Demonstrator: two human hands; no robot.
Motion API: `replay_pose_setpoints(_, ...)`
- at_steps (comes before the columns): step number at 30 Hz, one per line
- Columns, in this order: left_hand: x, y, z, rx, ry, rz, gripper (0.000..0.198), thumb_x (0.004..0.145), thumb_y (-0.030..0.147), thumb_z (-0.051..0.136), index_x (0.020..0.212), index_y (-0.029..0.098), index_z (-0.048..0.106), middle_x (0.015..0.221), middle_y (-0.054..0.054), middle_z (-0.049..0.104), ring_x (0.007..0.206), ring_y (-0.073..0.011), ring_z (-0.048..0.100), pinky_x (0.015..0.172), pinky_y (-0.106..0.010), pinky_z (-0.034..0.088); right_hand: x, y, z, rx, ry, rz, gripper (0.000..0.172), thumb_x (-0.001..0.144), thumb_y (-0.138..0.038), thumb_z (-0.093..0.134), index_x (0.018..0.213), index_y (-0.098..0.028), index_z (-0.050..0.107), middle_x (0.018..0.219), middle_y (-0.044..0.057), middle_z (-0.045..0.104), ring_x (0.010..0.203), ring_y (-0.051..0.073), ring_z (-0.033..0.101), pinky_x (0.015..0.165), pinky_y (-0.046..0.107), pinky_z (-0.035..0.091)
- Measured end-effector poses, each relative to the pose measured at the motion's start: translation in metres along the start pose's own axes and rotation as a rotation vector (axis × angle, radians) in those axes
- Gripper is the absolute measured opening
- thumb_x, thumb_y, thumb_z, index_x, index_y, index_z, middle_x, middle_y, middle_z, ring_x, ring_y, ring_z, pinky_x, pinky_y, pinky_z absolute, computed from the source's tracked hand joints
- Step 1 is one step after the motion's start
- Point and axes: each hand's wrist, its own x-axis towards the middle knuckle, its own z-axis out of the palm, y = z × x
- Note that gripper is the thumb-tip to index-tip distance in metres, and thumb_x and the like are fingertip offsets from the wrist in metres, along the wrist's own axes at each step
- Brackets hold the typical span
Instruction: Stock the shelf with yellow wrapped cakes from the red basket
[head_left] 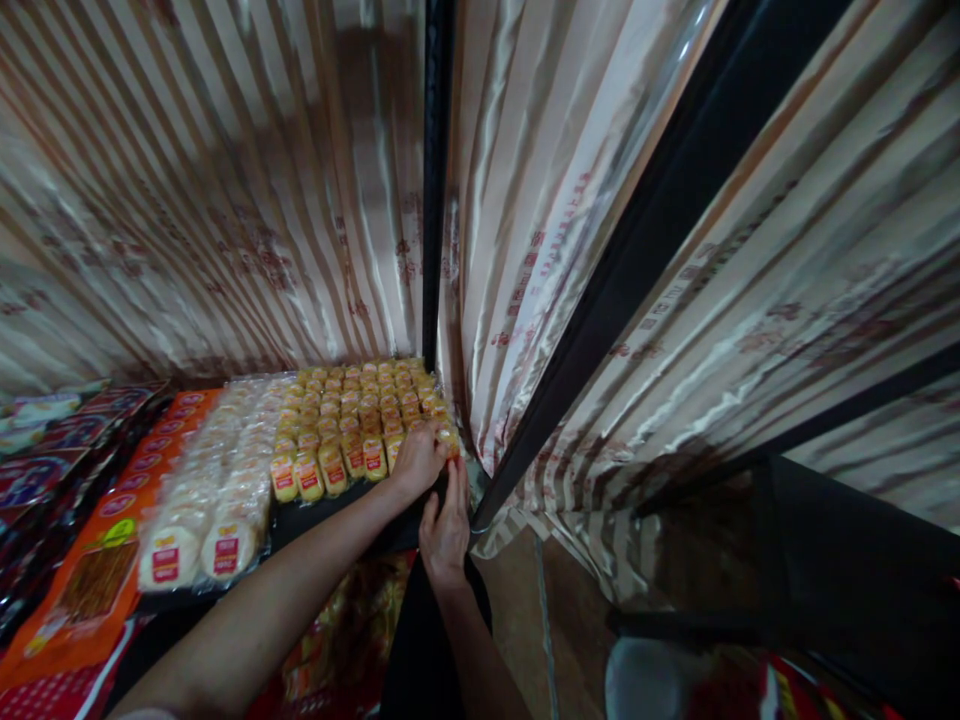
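Observation:
My left hand (415, 461) reaches across a black shelf (322, 517) to rows of small yellow snack packs (352, 420). Its fingers are curled on the yellow pack (448, 437) at the right end of the front row. Just below it, my right hand (445, 530) points upward with its fingers together. Thumb and fingers clasp the shelf's front right corner beside a black upright post (433, 200).
White round-cake packs (217, 490) and orange flat packets (112, 530) lie left of the yellow ones. Dark packets (45, 450) fill the far left. A striped shiny curtain (225, 200) hangs behind and to the right. A slanted black frame bar (637, 250) crosses on the right.

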Motion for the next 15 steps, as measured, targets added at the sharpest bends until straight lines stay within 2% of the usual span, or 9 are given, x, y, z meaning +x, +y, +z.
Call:
replay_pose_setpoints(8, 0.005, -0.001, 0.0, 0.123, -0.041, 0.06, 0.023, 0.08, 0.012, 0.048, 0.101, 0.017, 0.056, 0.099, -0.007, 0.062, 0.093, -0.0179, 0.058, 0.084, -0.029, 0.045, 0.0, 0.006, 0.005, -0.032, -0.042, -0.013, 0.053, 0.087, -0.017, 0.03, 0.14, -0.01, 0.027, 0.143, 0.015, 0.034, 0.135, 0.022, 0.025, 0.106, 0.047, 0.03)
replay_pose_setpoints(12, 0.003, 0.001, 0.0, 0.191, -0.064, 0.028, 0.021, 0.083, 0.014, 0.044, 0.1, 0.015, 0.057, 0.101, -0.009, 0.059, 0.091, -0.0191, 0.059, 0.079, -0.028, 0.045, 0.002, 0.01, 0.007, -0.036, -0.061, -0.029, 0.056, 0.085, -0.014, 0.031, 0.14, -0.011, 0.026, 0.143, 0.014, 0.034, 0.134, 0.022, 0.026, 0.106, 0.047, 0.03)
replay_pose_setpoints(15, 0.002, 0.001, 0.001, 0.218, -0.025, 0.011, 0.027, 0.084, 0.014, 0.043, 0.109, 0.016, 0.053, 0.113, -0.011, 0.053, 0.092, -0.0194, 0.058, 0.077, -0.028, 0.046, 0.003, 0.012, 0.009, -0.056, -0.065, -0.051, 0.056, 0.084, -0.014, 0.033, 0.139, -0.008, 0.029, 0.143, 0.015, 0.033, 0.134, 0.023, 0.025, 0.106, 0.047, 0.03)
